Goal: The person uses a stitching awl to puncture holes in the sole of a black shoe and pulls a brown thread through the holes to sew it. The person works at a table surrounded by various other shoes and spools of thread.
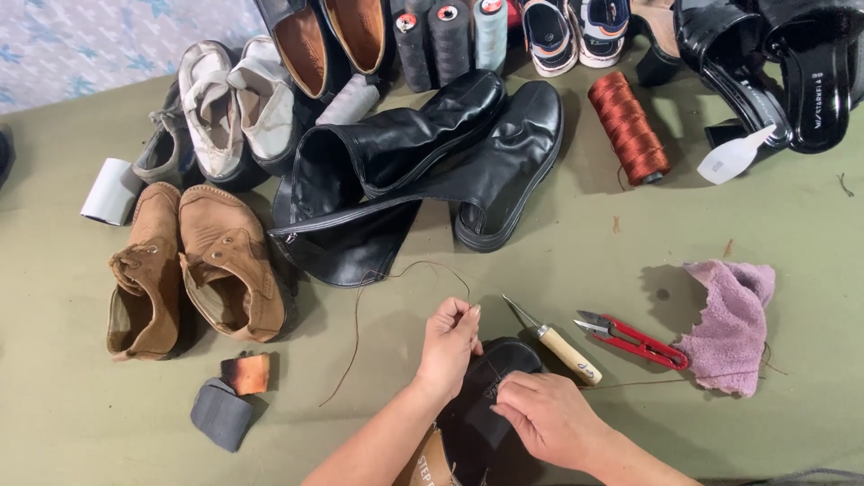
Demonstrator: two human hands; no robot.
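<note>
Two bare hands work at the near edge of the olive-green cloth surface point(765, 225), both forearms coming in from the bottom. The right hand point(549, 416) lies palm down on a black shoe point(490, 405), its fingers together and pressed flat on the dark upper. The left hand point(448, 345) is raised just beyond the shoe's toe, wrist bent, thumb and fingertips pinched on a thin brown thread point(360, 306) that curves away to the left.

Just right of the hands lies an awl with a wooden handle point(558, 344), and beside it red thread snips point(634, 339), then a pink rag point(731, 324) toward the right edge. Left of the hands sit a grey patch point(220, 414) and a small orange-brown scrap point(246, 373).

Farther out, a pair of tan suede shoes point(193, 270) stands toward the left edge, and black boots point(423, 171) lie on their sides mid-surface, with a rust-coloured thread spool point(628, 128) to their right. White sneakers point(236, 103) and more footwear line the far edge.
</note>
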